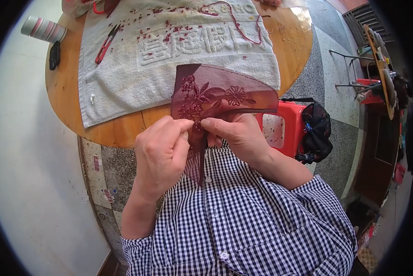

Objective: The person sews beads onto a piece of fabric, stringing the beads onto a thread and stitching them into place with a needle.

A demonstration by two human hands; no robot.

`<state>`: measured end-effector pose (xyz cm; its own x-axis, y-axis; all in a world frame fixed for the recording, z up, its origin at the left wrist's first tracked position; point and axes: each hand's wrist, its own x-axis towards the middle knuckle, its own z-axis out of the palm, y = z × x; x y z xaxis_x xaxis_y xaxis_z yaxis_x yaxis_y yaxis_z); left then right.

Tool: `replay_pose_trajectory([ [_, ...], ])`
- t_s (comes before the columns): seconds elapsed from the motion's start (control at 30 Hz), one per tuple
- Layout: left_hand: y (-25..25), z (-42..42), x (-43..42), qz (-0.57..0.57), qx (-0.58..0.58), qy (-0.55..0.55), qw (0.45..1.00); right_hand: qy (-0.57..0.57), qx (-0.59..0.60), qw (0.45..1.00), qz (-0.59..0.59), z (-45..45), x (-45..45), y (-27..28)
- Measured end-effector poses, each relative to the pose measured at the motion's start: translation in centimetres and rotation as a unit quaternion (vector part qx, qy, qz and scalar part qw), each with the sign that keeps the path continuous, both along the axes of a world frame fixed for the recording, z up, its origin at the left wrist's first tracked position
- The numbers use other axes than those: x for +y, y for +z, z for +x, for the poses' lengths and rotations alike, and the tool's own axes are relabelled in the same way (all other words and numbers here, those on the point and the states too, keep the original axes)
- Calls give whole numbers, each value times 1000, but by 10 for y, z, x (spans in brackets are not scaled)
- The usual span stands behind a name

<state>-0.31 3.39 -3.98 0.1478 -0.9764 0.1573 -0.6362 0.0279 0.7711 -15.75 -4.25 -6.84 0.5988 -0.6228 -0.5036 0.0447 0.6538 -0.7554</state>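
Observation:
A sheer burgundy cloth (257, 95) with dark red beaded flowers is held up in front of my checked shirt, at the near edge of the table. My left hand (162, 149) is closed, with its thumb and forefinger pinched at the beadwork (191, 109). Whether a needle sits between those fingers is too small to tell. Close beside it, my right hand (236, 135) grips the cloth, thumb on top and the other fingers mostly hidden beneath. The two hands almost touch. A narrow strip of the cloth hangs below them.
A white towel (123, 92) covers much of the round wooden table (63, 101). On it lie red-handled snips (106, 46), scattered red beads (169, 37) and a red bead strand (236, 23). A striped cup (44, 29) lies at left. A red stool (287, 145) with a black bag (317, 131) stands at right.

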Motion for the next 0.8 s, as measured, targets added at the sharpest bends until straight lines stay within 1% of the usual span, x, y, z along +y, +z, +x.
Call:
replay_pose_trajectory([
  [0.07, -1, -2, -1, -2, -6, 0, 1000, 0, 3, 1000, 0, 1, 0, 1],
  [0.2, -4, -13, -4, -88, -175, 11, 981, -34, -21, 997, -59, 5, 5, 5],
  [0.23, -4, -13, -4, -88, -174, 10, 981, -35, -21, 997, -59, 4, 4, 5],
  [0.37, -3, -12, 0, -47, -36, 15, 998, -34, -66, 997, 33, -2, 0, 2],
  [0.53, -3, -10, 4, -23, 17, 9, 1000, -29, -73, 995, 58, -2, -2, 4],
  [0.7, -6, -11, 7, -22, 24, 14, 999, -49, -47, 996, 59, 1, -1, 6],
  [0.8, -6, -12, 9, -12, 41, 13, 999, -48, -52, 995, 76, 0, -1, 5],
])
